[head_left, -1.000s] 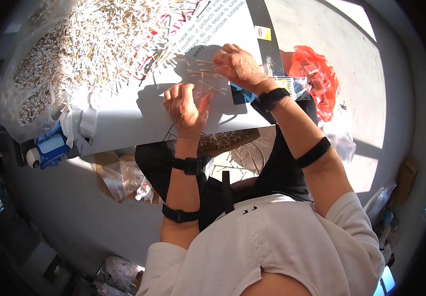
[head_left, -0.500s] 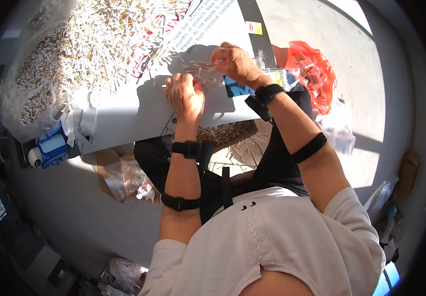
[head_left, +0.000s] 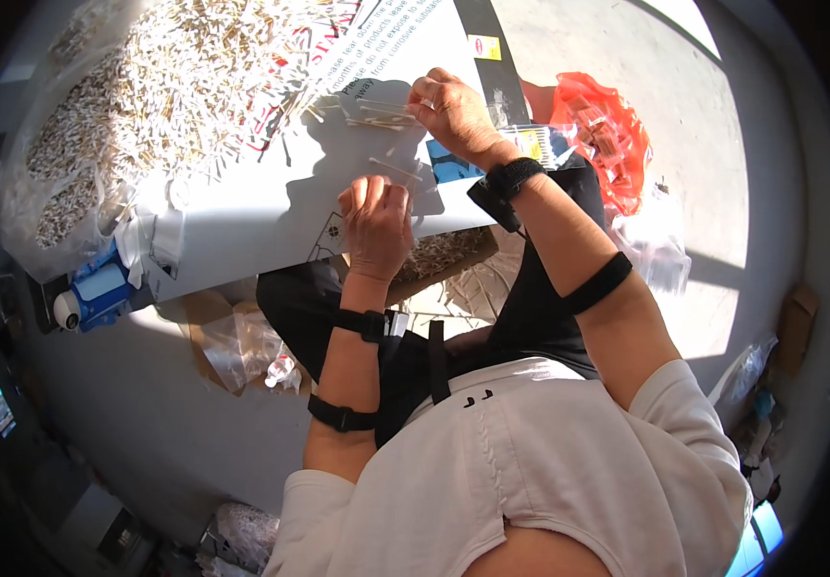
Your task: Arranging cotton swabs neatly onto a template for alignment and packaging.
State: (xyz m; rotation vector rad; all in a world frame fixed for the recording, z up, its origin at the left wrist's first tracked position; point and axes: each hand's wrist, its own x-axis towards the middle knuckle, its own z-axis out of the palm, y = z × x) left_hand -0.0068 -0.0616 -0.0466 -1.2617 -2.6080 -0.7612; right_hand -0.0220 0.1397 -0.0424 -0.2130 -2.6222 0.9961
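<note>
My right hand [head_left: 453, 113] hovers over the white board, its fingers pinched on a small bunch of cotton swabs [head_left: 379, 118] that points left. Nearer the front edge is my left hand [head_left: 376, 229], palm down with fingers curled in; anything inside it is hidden. A loose cotton swab [head_left: 396, 169] lies just beyond its fingertips. Left of both hands, a big heap of cotton swabs [head_left: 184, 87] spills from a clear plastic bag [head_left: 25, 212] across the printed white board [head_left: 232, 231]. A blue packet [head_left: 453, 163] lies below my right hand.
A clear pack of swabs [head_left: 540, 144] lies by my right wrist. Beyond it hangs a red plastic bag [head_left: 607, 135] of small packs. Under the board's front edge, between my knees, sits a carton [head_left: 448, 260] of swabs. A blue-and-white object [head_left: 98, 293] is at the left corner.
My left hand has drawn back toward the board's front edge, away from the right hand; the swab seen at its fingers no longer shows. My right hand has shifted slightly up with its bunch.
</note>
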